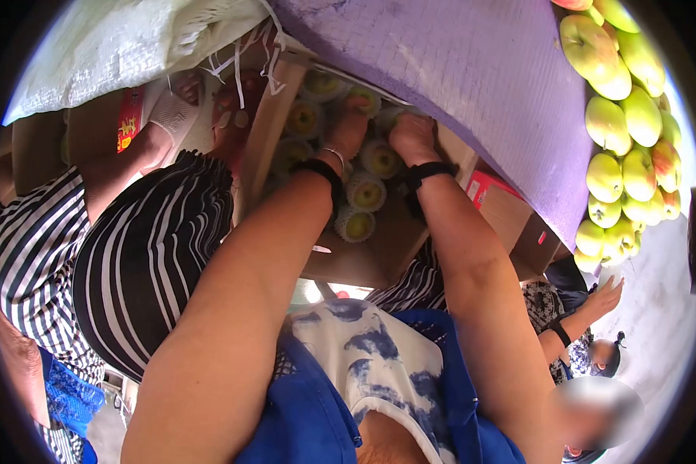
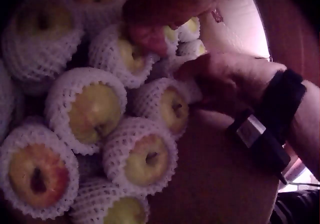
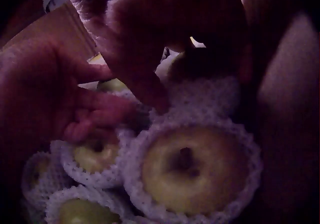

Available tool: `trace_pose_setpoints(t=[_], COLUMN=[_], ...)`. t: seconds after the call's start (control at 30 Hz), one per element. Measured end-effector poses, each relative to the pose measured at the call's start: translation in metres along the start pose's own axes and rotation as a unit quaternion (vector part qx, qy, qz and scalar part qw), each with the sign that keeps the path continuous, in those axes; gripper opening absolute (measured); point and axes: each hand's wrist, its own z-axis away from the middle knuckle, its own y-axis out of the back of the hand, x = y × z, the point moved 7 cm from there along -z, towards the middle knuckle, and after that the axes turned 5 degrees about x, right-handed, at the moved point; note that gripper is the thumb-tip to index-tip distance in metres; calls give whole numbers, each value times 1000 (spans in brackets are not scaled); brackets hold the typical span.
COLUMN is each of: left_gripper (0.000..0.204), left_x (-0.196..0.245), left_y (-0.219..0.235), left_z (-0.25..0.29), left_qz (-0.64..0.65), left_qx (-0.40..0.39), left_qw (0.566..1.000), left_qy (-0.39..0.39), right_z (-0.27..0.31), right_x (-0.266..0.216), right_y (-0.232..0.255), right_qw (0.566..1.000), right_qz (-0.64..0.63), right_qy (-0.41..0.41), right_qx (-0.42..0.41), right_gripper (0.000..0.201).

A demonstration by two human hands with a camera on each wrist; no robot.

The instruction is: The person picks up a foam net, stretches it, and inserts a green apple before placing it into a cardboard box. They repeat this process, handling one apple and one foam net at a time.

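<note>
Currently the left hand (image 1: 348, 127) and right hand (image 1: 411, 135) reach side by side into the far end of the cardboard box (image 1: 379, 247); both rest with relaxed, extended fingers on the net-wrapped apples (image 2: 95, 109), gripping none. Wrapped fruit lies directly beneath and nearer than both hands, packed touching; the purple cover (image 1: 472, 85) overhangs from the right, and bare box floor remains at the near end.

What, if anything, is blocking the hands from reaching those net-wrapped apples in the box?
Nothing visible does. The left hand and right hand are already down among the wrapped apples in the cardboard box. The purple sheet is folded back above them.
</note>
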Motion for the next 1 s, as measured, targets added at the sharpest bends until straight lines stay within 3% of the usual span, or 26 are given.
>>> trace_pose_setpoints(t=[0.13,0.2,0.33,0.43,0.5,0.57,0.6,0.63,0.7,0.73,0.87,0.93,1.0], left_gripper=[32,32,29,27,24,18,18,22,16,16,17,22,26], left_x=[-10,5,29,40,33,41,52,60,64,63,72,91,89], left_y=[-1,11,31,36,23,18,16,8,19,24,15,32,32], left_z=[2,10,19,29,16,13,20,29,37,47,70,83,86], left_qz=[222,258,242,291,227,16,-162,-332,-201,-131,-113,-56,-60], left_qx=[3,-7,1,-7,-17,-36,-49,-58,-42,-36,-46,-30,-31], left_qw=[970,956,961,936,972,989,953,873,964,988,988,995,991], left_qy=[102,140,133,196,53,-140,-252,-353,-171,-74,-93,-76,-119], right_z=[-4,-5,2,7,6,-5,-4,-3,1,9,27,33,37], right_x=[13,21,-5,-15,-6,20,23,26,22,11,-15,-15,-14], right_y=[-22,-35,-6,15,14,-7,-5,-3,5,21,21,7,-7], right_qw=[1000,999,996,988,986,989,992,993,992,990,990,992,991], right_qz=[25,14,-62,-115,-108,-64,-30,5,66,94,57,-10,-63], right_qy=[-10,-6,15,56,78,89,92,95,104,109,30,44,49], right_qx=[13,37,62,87,99,95,85,74,29,-6,-126,-120,-109], right_gripper=[30,31,38,39,38,35,33,31,28,26,21,22,23])
